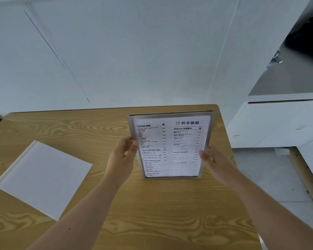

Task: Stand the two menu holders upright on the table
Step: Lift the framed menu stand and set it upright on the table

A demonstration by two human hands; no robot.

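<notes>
Wood-grain surface (152, 213) fills the lower half of the frame, white wall behind it. 2 menu holders in view. The first menu holder (171, 147) sits right of centre, upright or nearly so, printed menu page facing the camera, top edge leaning slightly away. Its bottom edge is at the surface; cannot tell if it actually touches or hovers just above. Text on the page reads COFFEE, FRUIT DRINKS, COLD DRINKS, SPECIAL, GREEN TEA, lower part washed out by glare.

Left hand (122, 157) grips the left edge of that holder, thumb on the front, fingers wrapped behind. Right hand (212, 158) clamps the right edge around mid-height, thumb on the front face. Both forearms enter from the bottom of the frame.

The second menu holder (43, 179) lies flat on the surface at lower left, blank white side up, turned at an angle, well apart from both hands.

White cabinet (278, 123) at the right, grey floor (269, 177) beside the surface edge.
</notes>
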